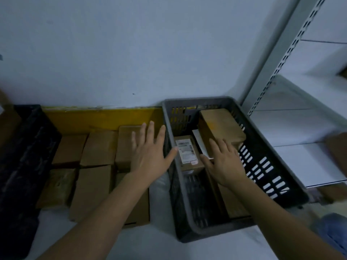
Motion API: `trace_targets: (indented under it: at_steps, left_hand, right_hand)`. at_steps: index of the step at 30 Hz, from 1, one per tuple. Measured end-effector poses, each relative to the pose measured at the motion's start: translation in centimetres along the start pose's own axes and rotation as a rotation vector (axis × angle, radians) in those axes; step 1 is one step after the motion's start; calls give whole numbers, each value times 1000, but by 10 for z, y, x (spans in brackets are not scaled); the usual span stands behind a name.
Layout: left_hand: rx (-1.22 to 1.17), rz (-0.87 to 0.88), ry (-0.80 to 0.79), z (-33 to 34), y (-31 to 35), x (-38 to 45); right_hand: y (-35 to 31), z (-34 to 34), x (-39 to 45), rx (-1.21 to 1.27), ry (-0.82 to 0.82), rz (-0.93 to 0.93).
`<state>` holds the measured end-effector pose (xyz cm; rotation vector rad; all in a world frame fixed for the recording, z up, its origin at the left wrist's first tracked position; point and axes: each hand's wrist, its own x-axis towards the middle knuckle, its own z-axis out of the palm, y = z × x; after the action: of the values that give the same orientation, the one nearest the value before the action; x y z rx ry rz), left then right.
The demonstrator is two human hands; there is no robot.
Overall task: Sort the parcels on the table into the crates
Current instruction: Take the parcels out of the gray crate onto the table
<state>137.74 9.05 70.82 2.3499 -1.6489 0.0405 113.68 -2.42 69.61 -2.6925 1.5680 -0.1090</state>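
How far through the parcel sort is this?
Partly done. The grey crate already holds several parcels, including a tall brown box and a labelled box. Neither hand grips anything: the right hand is open inside the crate over the parcels, the left hand open beside its rim. Six or so cardboard parcels remain on the table.

I count two slotted plastic crates: a grey one (262, 166) on my right and a black one (22, 166) at my left; between them lie six brown cardboard parcels (97, 147), in two rows of three; inside the grey crate I can make out four more parcels, one bearing a white printed label (186, 151); one white paper slip (200, 143) stands among them; one grey metal shelving unit (300, 113) stands at the right.
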Motion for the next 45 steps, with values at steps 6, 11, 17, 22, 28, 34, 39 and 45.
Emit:
trace_targets:
  at_steps: [6, 11, 17, 22, 28, 34, 39, 45]
  left_hand:
    - [16, 20, -63, 21, 72, 12]
    - [105, 41, -116, 43, 103, 6]
    - [179, 43, -138, 50, 104, 1]
    - [202, 53, -131, 55, 103, 1]
    - [176, 52, -128, 52, 104, 1]
    - [-30, 89, -96, 45, 116, 1]
    - [-700, -103, -372, 45, 137, 6]
    - [-888, -212, -109, 32, 130, 13]
  right_hand:
    - [103, 30, 31, -193, -484, -217]
    - [126, 49, 53, -281, -644, -317]
    - [130, 71, 67, -251, -737, -314]
    - [119, 63, 65, -311, -624, -394]
    - [131, 19, 61, -67, -627, -351]
    - [148, -37, 62, 291, -512, -368]
    - [135, -93, 75, 557, -259, -373]
    - [126, -86, 77, 675, 112, -298]
